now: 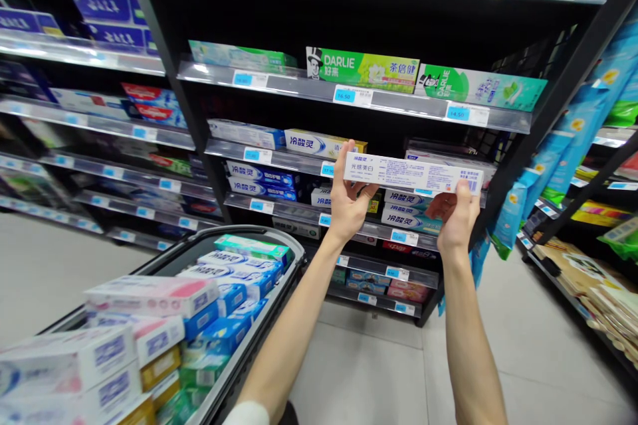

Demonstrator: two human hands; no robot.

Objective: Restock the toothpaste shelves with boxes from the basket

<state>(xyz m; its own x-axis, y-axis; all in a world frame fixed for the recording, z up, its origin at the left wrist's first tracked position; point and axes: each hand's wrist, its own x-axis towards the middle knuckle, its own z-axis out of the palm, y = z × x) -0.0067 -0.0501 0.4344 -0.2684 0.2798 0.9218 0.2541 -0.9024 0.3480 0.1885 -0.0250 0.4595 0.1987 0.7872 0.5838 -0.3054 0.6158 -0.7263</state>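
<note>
A long white toothpaste box (413,174) with fine purple print is held level in front of the shelves. My left hand (350,202) grips its left end, the fingers reaching up behind it and the thumb below. At the other end my right hand (457,216) is closed on the box, thumb over the front near the barcode. Behind the box are stacked toothpaste boxes (403,218) on a lower shelf, partly hidden by it and by my hands. Above it stands a green Darlie toothpaste box (363,70).
A grey basket (294,249) at the lower left is heaped with toothpaste boxes (149,295). Shelf rails (399,103) with price tags jut out ahead. Blue hanging packs (548,153) and another rack (588,272) line the right side. Tiled floor (371,358) lies below.
</note>
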